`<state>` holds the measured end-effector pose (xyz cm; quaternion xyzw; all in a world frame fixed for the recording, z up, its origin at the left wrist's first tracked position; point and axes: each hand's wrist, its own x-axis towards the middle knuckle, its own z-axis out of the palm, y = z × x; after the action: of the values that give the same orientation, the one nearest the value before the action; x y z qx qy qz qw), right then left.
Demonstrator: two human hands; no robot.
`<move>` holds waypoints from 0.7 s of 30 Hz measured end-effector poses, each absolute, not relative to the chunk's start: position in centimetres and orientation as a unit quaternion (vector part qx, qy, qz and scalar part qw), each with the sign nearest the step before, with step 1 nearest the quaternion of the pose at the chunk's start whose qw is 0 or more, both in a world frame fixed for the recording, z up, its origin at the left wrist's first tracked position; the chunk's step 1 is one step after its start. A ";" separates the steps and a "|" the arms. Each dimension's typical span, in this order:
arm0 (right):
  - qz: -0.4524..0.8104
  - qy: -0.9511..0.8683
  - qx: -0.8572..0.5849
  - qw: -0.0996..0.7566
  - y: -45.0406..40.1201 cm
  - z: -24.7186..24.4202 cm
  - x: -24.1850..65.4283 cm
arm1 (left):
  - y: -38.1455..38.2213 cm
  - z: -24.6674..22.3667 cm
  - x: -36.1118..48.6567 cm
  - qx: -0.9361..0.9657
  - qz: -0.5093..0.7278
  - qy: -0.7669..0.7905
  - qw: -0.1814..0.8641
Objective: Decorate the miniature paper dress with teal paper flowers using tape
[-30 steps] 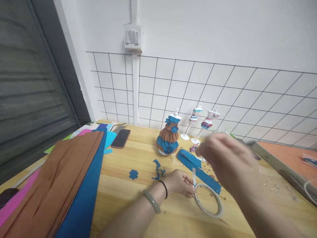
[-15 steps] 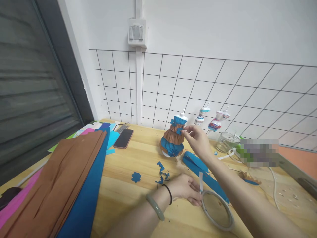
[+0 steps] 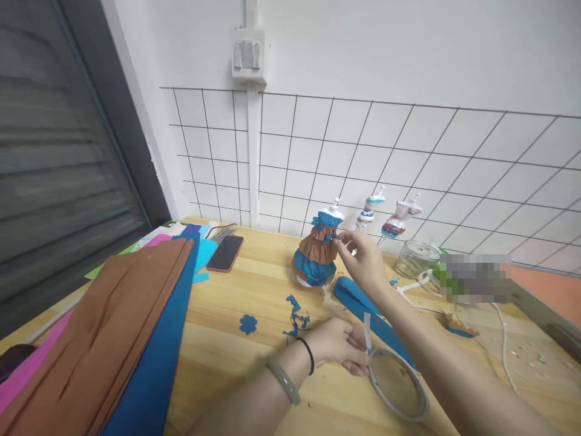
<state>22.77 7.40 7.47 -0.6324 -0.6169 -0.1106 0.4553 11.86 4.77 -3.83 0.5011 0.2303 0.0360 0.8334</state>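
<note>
A small mannequin [image 3: 336, 208] stands in a tiered dress of pleated blue and brown crepe paper [image 3: 316, 247]. At the right side of its waist, my right hand [image 3: 365, 257] pinches a small blue paper flower [image 3: 330, 238] against the brown tier. My left hand [image 3: 340, 348] is closed on a roll of tape [image 3: 425, 404], tilted above the table, with a white tape end [image 3: 367, 324] sticking up. Another blue paper flower [image 3: 247, 324] lies flat to the left, near curled blue scraps [image 3: 294, 313].
Folded brown crepe paper [image 3: 100, 321] and blue sheets [image 3: 157, 357] cover the left side, beside a phone [image 3: 226, 253]. A blue paper strip [image 3: 390, 333] lies under my right forearm. Two smaller figures [image 3: 397, 226] and a clear jar [image 3: 416, 259] stand behind, before a wire grid.
The blue flower in my right fingers now lies closer against the dress. My left hand and the tape roll have hardly moved. The view has shifted slightly.
</note>
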 end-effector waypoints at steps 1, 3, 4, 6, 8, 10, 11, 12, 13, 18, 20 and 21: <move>-0.109 -0.617 -0.631 0.457 7.4 7.4 22.8 | 4.8 -3.8 11.8 0.502 0.035 0.229 0.833; -0.104 -0.617 -0.630 0.461 7.3 7.4 22.8 | 4.8 -3.7 11.8 0.502 0.034 0.227 0.834; -0.101 -0.616 -0.629 0.463 7.3 7.4 22.8 | 4.8 -3.7 11.8 0.503 0.033 0.225 0.834; -0.094 -0.612 -0.629 0.470 7.3 7.3 22.7 | 4.8 -3.6 11.8 0.504 0.031 0.223 0.834; -0.085 -0.609 -0.628 0.478 7.3 7.4 22.6 | 4.8 -3.6 11.8 0.505 0.031 0.223 0.833; -0.075 -0.606 -0.626 0.485 7.3 7.4 22.6 | 4.8 -3.7 11.8 0.505 0.031 0.225 0.833; -0.071 -0.604 -0.626 0.488 7.3 7.4 22.5 | 4.8 -3.7 11.8 0.505 0.031 0.225 0.833; -0.068 -0.603 -0.625 0.491 7.3 7.5 22.5 | 4.9 -3.7 11.8 0.505 0.031 0.225 0.833; -0.064 -0.601 -0.625 0.494 7.3 7.5 22.5 | 4.9 -3.8 11.8 0.505 0.030 0.224 0.833; -0.043 -0.590 -0.628 0.505 7.3 7.3 22.5 | 4.9 -3.7 11.8 0.500 0.034 0.221 0.837; -0.029 -0.583 -0.632 0.509 7.2 7.3 22.6 | 4.8 -3.6 11.7 0.499 0.037 0.220 0.837; -0.021 -0.579 -0.635 0.511 7.0 7.3 22.6 | 4.8 -3.5 11.7 0.499 0.039 0.220 0.837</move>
<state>22.62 7.00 7.32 -0.6350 -0.5792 -0.0212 0.5107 11.66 4.77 -3.51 0.4990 0.2196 0.0389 0.8374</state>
